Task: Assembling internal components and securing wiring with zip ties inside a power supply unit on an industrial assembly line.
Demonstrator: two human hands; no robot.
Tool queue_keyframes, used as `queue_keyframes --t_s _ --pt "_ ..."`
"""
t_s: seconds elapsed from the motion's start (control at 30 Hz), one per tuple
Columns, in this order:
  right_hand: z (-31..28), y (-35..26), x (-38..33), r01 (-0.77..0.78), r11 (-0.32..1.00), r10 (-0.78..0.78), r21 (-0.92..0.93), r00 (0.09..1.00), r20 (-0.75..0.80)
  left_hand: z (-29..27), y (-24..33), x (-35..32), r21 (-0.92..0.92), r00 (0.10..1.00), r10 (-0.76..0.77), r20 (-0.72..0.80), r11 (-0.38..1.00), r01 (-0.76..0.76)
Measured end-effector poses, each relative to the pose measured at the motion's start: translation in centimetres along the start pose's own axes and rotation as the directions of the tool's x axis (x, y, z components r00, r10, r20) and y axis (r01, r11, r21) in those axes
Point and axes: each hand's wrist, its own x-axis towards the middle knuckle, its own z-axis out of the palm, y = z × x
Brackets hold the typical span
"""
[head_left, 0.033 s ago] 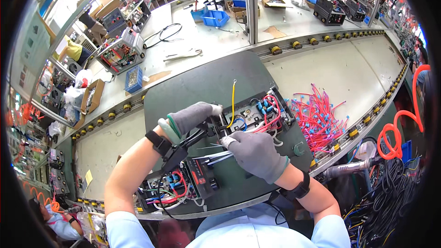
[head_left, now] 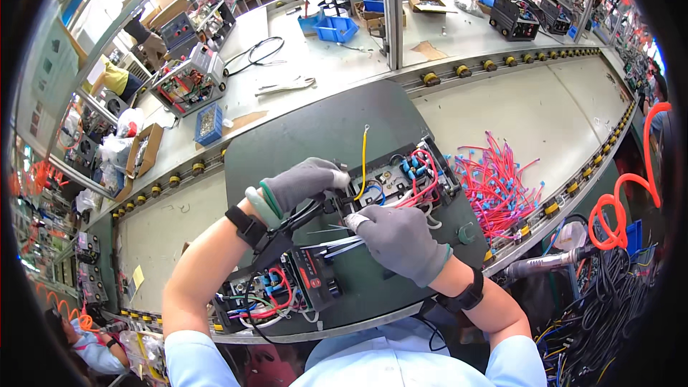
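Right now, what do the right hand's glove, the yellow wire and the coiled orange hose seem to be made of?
Right hand's glove: probably fabric, matt grey, fitting snugly. Yellow wire: likely plastic-insulated, evenly coloured; its silvery ring end seemingly metal. Orange hose: probably plastic, smooth, in springy-looking coils.

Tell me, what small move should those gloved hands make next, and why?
Perhaps the right hand should press in gently at the left end of the open black unit: its fingertips are already there, and the left hand is close by, seemingly placed to steady that end.
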Motion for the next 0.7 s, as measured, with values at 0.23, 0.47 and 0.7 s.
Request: queue_keyframes --t_s 0.23,0.47,0.7 --pt "-0.6 -0.2 0.8 -0.066 0.998 0.066 0.022 0.998 0.011 2.3 0.6 -1.1 0.149 0.944 0.106 -0.313 0.987 -0.062" --pt "-0.3 0.1 0.5 -0.092 0.993 0.091 0.074 0.996 0.015 3.7 0.9 -1.9 0.236 0.923 0.124 -0.365 0.971 -0.037" --pt "-0.1 0.7 2.0 -0.056 0.998 0.054 -0.01 0.988 -0.143 3.2 -0.7 -1.9 0.626 0.786 0.521 -0.332 0.745 -0.23"
